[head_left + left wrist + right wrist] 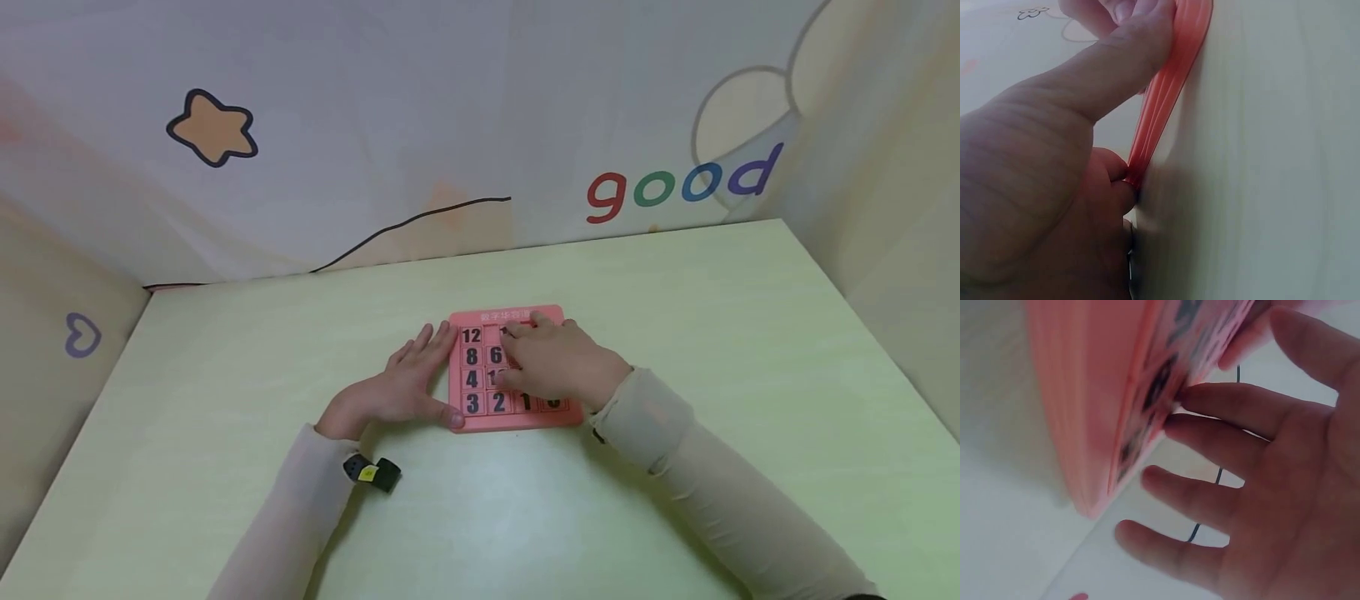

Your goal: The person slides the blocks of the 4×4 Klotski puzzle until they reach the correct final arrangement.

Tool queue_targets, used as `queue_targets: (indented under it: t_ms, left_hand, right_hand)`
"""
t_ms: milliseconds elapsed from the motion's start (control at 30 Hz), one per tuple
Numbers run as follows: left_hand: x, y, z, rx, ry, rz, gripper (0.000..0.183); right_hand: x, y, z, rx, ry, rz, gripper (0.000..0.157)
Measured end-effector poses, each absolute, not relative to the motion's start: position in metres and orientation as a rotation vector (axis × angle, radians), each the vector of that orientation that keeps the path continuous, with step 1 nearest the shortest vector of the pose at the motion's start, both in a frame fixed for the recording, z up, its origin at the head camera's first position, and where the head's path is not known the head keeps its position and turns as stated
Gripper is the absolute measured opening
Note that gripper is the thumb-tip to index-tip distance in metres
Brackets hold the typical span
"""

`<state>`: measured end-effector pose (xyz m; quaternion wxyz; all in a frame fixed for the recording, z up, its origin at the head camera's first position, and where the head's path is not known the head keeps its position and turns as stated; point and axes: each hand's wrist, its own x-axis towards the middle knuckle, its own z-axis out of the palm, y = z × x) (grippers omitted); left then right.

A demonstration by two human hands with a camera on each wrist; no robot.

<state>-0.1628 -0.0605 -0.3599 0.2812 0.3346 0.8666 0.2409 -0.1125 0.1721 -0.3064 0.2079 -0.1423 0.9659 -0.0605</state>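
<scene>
A pink sliding number puzzle (516, 422) lies flat on the table, its dark-numbered tiles in rows. Tiles 12, 8, 4 and 3 run down its left column, and an empty slot (491, 334) shows beside the 12. My left hand (397, 387) rests along the left side, fingers outstretched by the edge and thumb at the near left corner. Over the right part of the tiles reaches my right hand (558, 360), hiding several of them. In the right wrist view its fingers (1229, 403) are extended, two tips at the tile faces, the others spread apart.
The pale green table (750, 375) stretches out on all sides of the puzzle. Behind it hangs a printed curtain (375, 125) with a star and the word "good", and more fabric closes in the left and right. A dark strap (371, 472) sits at the left cuff.
</scene>
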Motion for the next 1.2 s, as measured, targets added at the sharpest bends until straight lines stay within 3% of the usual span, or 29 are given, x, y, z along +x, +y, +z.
queue_targets:
  t_ms: [167, 600, 900, 1200]
  left_hand:
    - [-0.162, -0.062, -0.361, 0.895, 2.332, 0.659, 0.124]
    - [-0.163, -0.061, -0.36, 0.891, 2.323, 0.625, 0.124]
    - [-0.16, -0.061, -0.359, 0.834, 2.311, 0.662, 0.126]
    - [-0.163, -0.061, -0.357, 0.862, 2.322, 0.673, 0.126]
  right_hand:
    - [-0.112, 0.178, -0.304, -0.346, 2.714, -0.14, 0.056]
    - [-0.117, 0.148, -0.311, -0.495, 2.673, -0.215, 0.057]
    - [-0.114, 0.149, -0.306, -0.381, 2.62, -0.201, 0.061]
    - [-0.113, 0.162, -0.297, -0.342, 2.669, -0.163, 0.052]
